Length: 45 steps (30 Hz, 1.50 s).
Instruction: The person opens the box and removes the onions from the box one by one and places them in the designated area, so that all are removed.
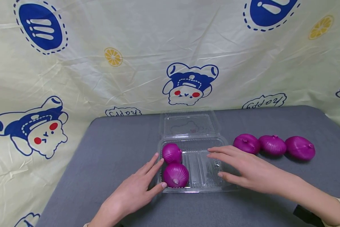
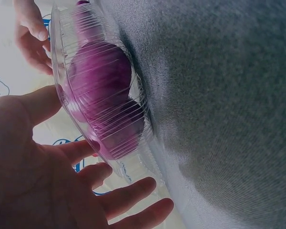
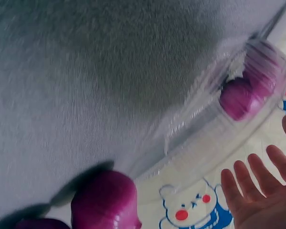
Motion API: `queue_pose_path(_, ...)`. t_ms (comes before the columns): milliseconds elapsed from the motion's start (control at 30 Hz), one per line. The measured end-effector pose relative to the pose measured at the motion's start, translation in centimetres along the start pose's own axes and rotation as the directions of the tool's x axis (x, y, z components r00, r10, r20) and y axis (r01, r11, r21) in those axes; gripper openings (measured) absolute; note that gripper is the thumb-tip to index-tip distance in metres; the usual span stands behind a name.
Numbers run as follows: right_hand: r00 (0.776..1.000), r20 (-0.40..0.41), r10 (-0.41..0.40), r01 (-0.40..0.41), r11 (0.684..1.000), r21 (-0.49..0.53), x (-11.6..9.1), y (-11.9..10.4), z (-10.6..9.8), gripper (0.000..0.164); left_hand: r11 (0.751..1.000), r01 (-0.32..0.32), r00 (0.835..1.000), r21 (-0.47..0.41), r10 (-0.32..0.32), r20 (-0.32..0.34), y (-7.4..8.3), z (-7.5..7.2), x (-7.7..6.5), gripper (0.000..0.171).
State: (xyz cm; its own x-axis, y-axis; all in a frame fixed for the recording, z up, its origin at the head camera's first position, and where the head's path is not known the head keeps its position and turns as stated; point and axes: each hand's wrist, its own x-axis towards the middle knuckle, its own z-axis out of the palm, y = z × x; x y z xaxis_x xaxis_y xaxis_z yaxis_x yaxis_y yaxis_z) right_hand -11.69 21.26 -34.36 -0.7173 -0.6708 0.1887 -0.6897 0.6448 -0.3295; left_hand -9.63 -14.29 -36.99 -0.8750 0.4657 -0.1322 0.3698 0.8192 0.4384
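Two purple onions, one farther back (image 1: 172, 153) and one nearer (image 1: 176, 175), sit in the left side of a clear plastic clamshell container (image 1: 198, 189) whose lid (image 1: 190, 124) lies folded back. My left hand (image 1: 133, 192) is at the container's left edge, fingers spread. In the left wrist view, its thumb and index fingertips are right at the rim (image 2: 58, 52). Over the container's right side hovers my right hand (image 1: 246, 167), its fingers extended and holding nothing. The right wrist view shows that palm (image 3: 267, 205) with fingers apart, beside the clear wall.
Three more purple onions, a left (image 1: 246, 144), a middle (image 1: 272, 145) and a right one (image 1: 300, 148), stand in a row right of the container. Grey cloth covers the table (image 1: 124, 142). Behind it hangs a pale printed curtain (image 1: 141, 82).
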Motion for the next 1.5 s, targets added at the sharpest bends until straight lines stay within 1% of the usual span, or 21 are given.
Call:
queue_pose_path(133, 0.999, 0.008, -0.038, 0.038, 0.998, 0.046, 0.6, -0.4, 0.7, 0.056, 1.0, -0.001, 1.0, -0.003, 0.001, 0.003, 0.0, 0.0, 0.0, 0.073)
queue_pose_path(367, 0.997, 0.073, 0.006, -0.018, 0.986, 0.164, 1.8, -1.7, 1.7, 0.054, 1.0, 0.017, 1.0, 0.0, -0.017, 0.015, 0.1, 0.0, 0.1, 0.074)
queue_pose_path(500, 0.997, 0.069, -0.017, 0.003, 0.979, 0.205, 2.5, -2.2, 2.4, 0.052, 1.0, 0.029, 0.999, -0.003, -0.029, 0.025, 0.1, 0.0, 0.3, 0.074)
queue_pose_path(633, 0.997, 0.067, -0.04, 0.021, 0.965, 0.263, 3.2, -2.6, 3.2, 0.049, 1.0, 0.029, 0.999, -0.006, -0.029, 0.027, 0.1, 0.0, 0.3, 0.074)
queue_pose_path(867, 0.993, 0.114, -0.012, -0.03, 0.934, 0.356, 4.4, -3.1, 4.1, 0.049, 1.0, 0.014, 1.0, -0.003, -0.014, 0.016, 0.1, 0.0, 0.1, 0.073)
queue_pose_path(1067, 0.99, 0.143, -0.011, -0.046, 0.918, 0.393, 5.3, -2.9, 4.8, 0.05, 1.0, 0.012, 1.0, -0.009, -0.012, 0.018, 0.1, 0.0, 0.1, 0.073)
queue_pose_path(1167, 0.988, 0.154, -0.018, -0.052, 0.898, 0.438, 5.7, -2.8, 5.3, 0.049, 1.0, 0.013, 1.0, -0.013, -0.013, 0.024, 0.2, 0.0, 0.1, 0.073)
queue_pose_path(1300, 0.985, 0.172, -0.03, -0.067, 0.844, 0.532, 6.3, -2.9, 5.9, 0.048, 1.0, 0.015, 0.999, -0.026, -0.014, 0.029, 0.2, 0.0, 0.1, 0.073)
queue_pose_path(1367, 0.983, 0.18, -0.023, -0.082, 0.827, 0.557, 6.5, -3.0, 6.2, 0.05, 0.999, 0.017, 0.999, -0.031, -0.016, 0.031, 0.2, 0.0, 0.1, 0.073)
queue_pose_path(1400, 0.983, 0.183, -0.016, -0.091, 0.822, 0.562, 6.6, -3.0, 6.3, 0.051, 0.999, 0.017, 0.999, -0.032, -0.016, 0.032, 0.2, 0.0, 0.1, 0.072)
queue_pose_path(1500, 0.983, 0.185, 0.008, -0.111, 0.827, 0.551, 6.7, -3.2, 6.7, 0.056, 0.999, 0.019, 0.999, -0.027, -0.018, 0.034, 0.2, 0.0, 0.2, 0.072)
